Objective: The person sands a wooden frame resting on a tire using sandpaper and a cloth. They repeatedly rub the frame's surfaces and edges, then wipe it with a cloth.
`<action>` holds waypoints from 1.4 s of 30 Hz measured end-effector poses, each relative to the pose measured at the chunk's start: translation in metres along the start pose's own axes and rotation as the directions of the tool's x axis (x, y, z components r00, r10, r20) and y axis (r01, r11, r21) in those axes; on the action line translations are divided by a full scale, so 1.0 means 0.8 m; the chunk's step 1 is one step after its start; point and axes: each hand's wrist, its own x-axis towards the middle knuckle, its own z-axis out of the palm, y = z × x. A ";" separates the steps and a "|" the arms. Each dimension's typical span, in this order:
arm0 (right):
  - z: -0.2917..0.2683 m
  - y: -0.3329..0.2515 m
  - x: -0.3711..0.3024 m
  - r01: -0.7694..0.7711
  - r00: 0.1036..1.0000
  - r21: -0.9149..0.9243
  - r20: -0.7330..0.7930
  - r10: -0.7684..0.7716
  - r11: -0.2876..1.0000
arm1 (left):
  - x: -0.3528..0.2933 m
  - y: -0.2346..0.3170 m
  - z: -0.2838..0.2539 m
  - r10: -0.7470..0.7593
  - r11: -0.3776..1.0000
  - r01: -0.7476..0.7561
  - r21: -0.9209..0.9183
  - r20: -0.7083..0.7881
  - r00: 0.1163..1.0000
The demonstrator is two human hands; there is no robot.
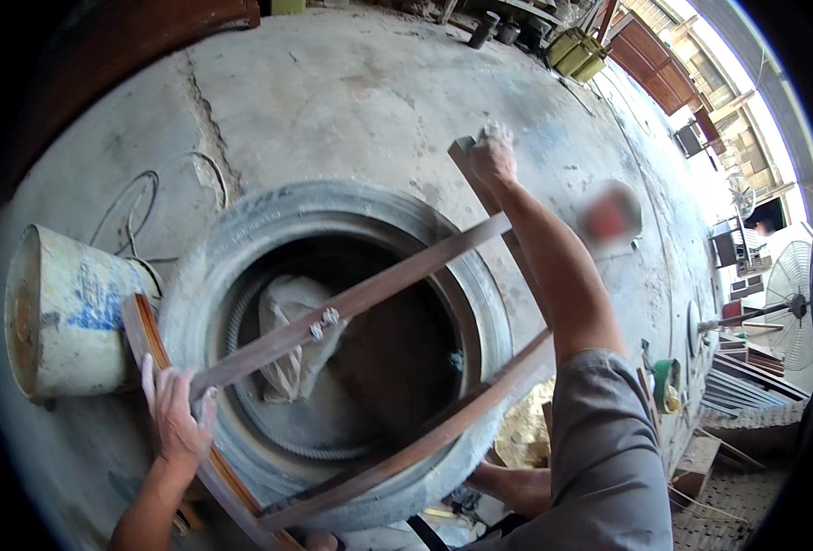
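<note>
A brown wooden frame point(406, 273) of two side rails and two crossbars lies across a large grey tire point(493, 321), which rests flat on the floor. My left hand point(181, 424) is closed round the left rail, where the upper crossbar meets it. At the far end of the right rail, my right hand point(495, 158), fingers whitened with dust, grips the wood. Two small pale knobs point(324, 323) sit on the upper crossbar. Inside the tire lies a crumpled clear plastic bag point(289, 381), partly hidden by that crossbar.
A dirty white bucket point(80, 312) stands left of the tire, with a loose cable point(154, 188) behind it. Right of my forearm is a blurred round container point(611, 216). A green tin point(667, 384), a standing fan point(792, 308) and stacked slats point(746, 386) are farther right.
</note>
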 end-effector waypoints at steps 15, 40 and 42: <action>-0.211 0.254 -0.486 -0.402 0.905 -0.139 -0.214 0.368 0.905 | -0.008 -0.004 0.012 0.009 0.997 -0.002 0.074 -0.097 0.995; -0.245 0.148 -0.609 0.033 0.998 -0.226 -0.045 -0.044 0.974 | -0.018 -0.025 0.024 0.034 0.983 -0.011 0.181 -0.123 0.992; -0.240 0.150 -0.600 0.031 0.997 -0.228 -0.061 -0.046 0.973 | -0.013 -0.021 0.023 0.023 0.991 -0.010 0.130 -0.101 0.995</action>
